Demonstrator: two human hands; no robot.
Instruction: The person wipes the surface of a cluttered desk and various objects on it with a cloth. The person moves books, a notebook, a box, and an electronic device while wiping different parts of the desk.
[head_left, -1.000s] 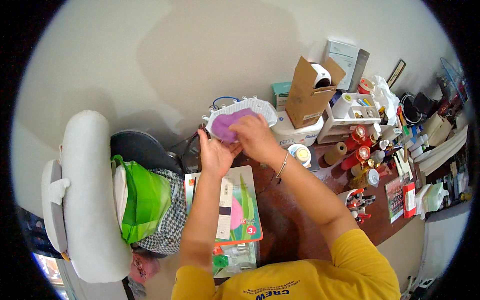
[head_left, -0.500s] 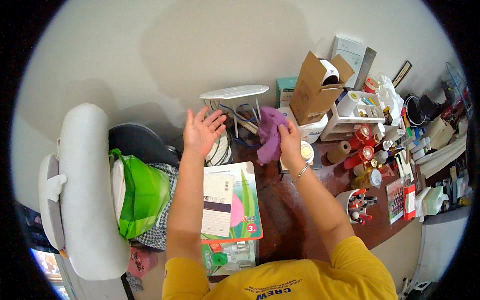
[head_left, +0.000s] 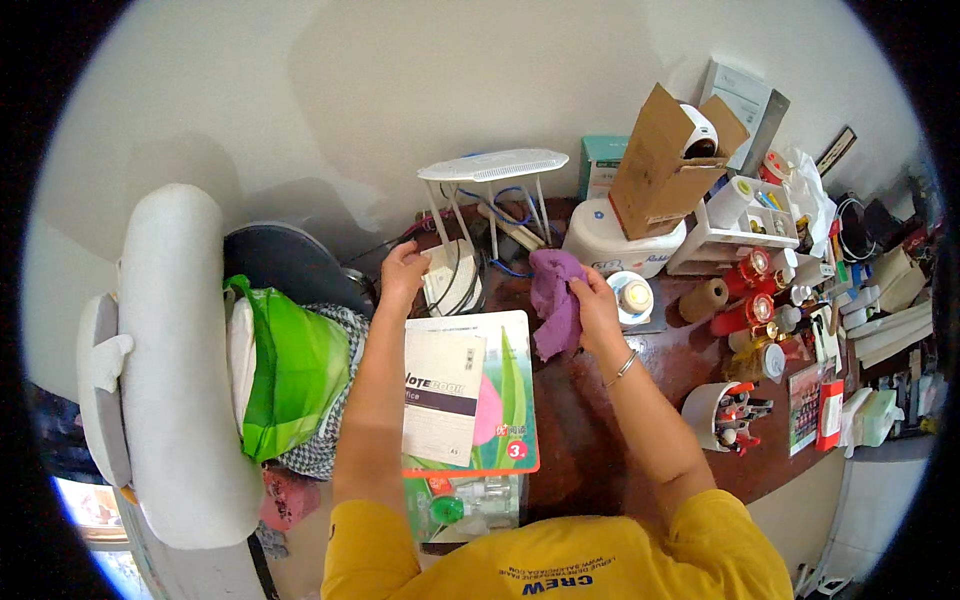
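Observation:
A crumpled purple cloth (head_left: 556,305) hangs from my right hand (head_left: 599,312), which is closed on its right edge above the dark red tabletop. My left hand (head_left: 403,275) has its fingers drawn together at the left side of a white box-shaped device (head_left: 452,278) with black cords over it. Whether a cord or the box's edge is between those fingertips is too small to tell. Just behind stands a white router (head_left: 497,165) on its downturned antennas, with blue cables beneath it. A notebook (head_left: 443,400) lies on a larger colourful book (head_left: 508,400) near my left forearm.
On the right stand a white lidded container (head_left: 612,240) under an open cardboard box (head_left: 668,165), a small white jar (head_left: 635,298), red candle holders (head_left: 745,312) and a pen cup (head_left: 712,412). A green bag (head_left: 290,375) and white bolster (head_left: 178,370) are at the left.
My left hand has come down from an open, spread pose to closed fingers beside the white device. The cloth in my right hand hangs lower. The whole view has shifted slightly.

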